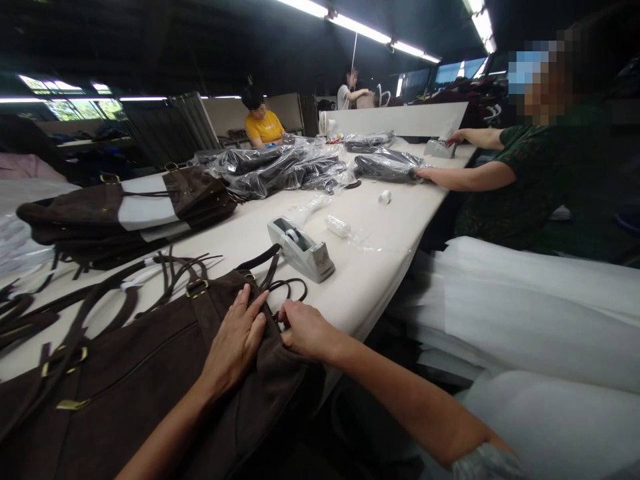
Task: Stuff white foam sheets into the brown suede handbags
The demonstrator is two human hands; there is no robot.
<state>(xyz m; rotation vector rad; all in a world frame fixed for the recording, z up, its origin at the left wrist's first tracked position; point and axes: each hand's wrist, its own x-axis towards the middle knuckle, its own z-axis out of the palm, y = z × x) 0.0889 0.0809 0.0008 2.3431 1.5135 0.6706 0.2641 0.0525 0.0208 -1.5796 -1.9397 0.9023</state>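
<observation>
A dark brown suede handbag (150, 373) with brass buckles and a zip lies across the near side of the table. My left hand (237, 340) rests flat on its upper face, fingers stretched out. At the bag's right end, my right hand (305, 330) is closed, its curled fingertips pinching at the edge; whether they grip the rim or a cord there is hidden. Thin brown cords (290, 287) loop out just beyond that hand. A grey tape dispenser (303, 250) stands on the table past the bag.
More brown bags (90, 213) are piled at left, beside loose straps (120, 307). Plastic-wrapped dark bags (280, 167) lie farther along the white table (370, 267). At right, a co-worker (540, 160) touches a wrapped bag above stacked white sheets (530, 313). Two other people work farther back.
</observation>
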